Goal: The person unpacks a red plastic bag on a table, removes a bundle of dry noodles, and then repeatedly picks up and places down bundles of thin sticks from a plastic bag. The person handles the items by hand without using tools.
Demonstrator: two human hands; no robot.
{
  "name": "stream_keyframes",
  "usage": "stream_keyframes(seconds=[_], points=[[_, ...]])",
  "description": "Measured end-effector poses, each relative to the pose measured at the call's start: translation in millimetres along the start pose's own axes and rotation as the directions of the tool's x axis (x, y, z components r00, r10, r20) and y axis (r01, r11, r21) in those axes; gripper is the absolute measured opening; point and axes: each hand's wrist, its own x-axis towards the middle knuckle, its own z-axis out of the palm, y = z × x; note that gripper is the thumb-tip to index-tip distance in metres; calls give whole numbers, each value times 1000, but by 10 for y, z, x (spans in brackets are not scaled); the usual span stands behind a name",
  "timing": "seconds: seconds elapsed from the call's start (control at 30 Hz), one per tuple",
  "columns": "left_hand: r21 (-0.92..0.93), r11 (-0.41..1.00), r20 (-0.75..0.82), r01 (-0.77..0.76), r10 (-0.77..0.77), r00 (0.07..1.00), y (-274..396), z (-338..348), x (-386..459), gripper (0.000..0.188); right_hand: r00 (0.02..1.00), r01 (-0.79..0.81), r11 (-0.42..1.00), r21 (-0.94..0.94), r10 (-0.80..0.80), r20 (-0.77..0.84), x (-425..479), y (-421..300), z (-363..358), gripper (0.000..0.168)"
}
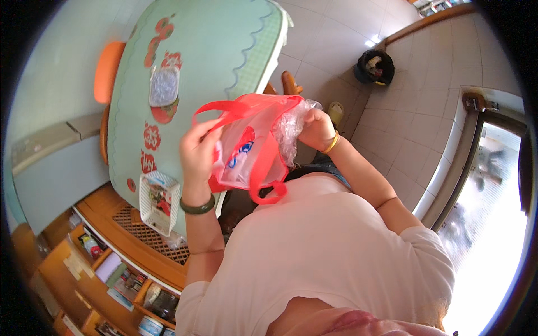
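A translucent pink carrier bag (235,147) with red trim and wide red handles hangs in front of my torso. It bears a red and blue print. My left hand (199,147), with a dark green bangle at the wrist, grips the bag near one red handle. The other red handle (262,168) loops down towards my shirt. At the bag's right side, crumpled clear plastic (290,130) bulges out. My right hand (317,130), wearing a yellow band, holds that plastic between its fingers. What the bag contains is hard to make out.
To the left stands a table with a green patterned tablecloth (201,50), bearing a clear plastic container (164,86) and a white basket (159,201). A shelf unit (126,269) holds several jars. A black waste bin (374,67) stands by the tiled wall; an orange chair back (108,72) is beyond the table.
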Motion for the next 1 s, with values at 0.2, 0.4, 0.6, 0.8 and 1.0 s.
stream_keyframes(seconds=[0.2, 0.4, 0.6, 0.8, 1.0], points=[[-367, 930, -187, 33, -108, 976, 651, 926, 168, 31, 874, 379, 857, -349, -455, -170, -102, -1354, -1384, 16], [-436, 897, -138, 74, -148, 979, 1095, 2176, 687, 34, 668, 462, 841, -283, -540, -513, -908, -2811, -1786, 44], [-469, 875, -40, 122, -159, 986, 1229, 3393, 1479, 34, 26, 398, 756, -519, -575, -818, -1107, -3889, -2811, 45], [-410, 904, -155, 124, -203, 967, 1101, 4051, 1927, 28, 235, 437, 878, -195, -321, -917, -867, -4650, -3037, 59], [-456, 866, -71, 206, -266, 961, 1113, 4538, 2305, 27, 380, 448, 838, -312, -494, -782, -1064, -5031, -4530, 50]])
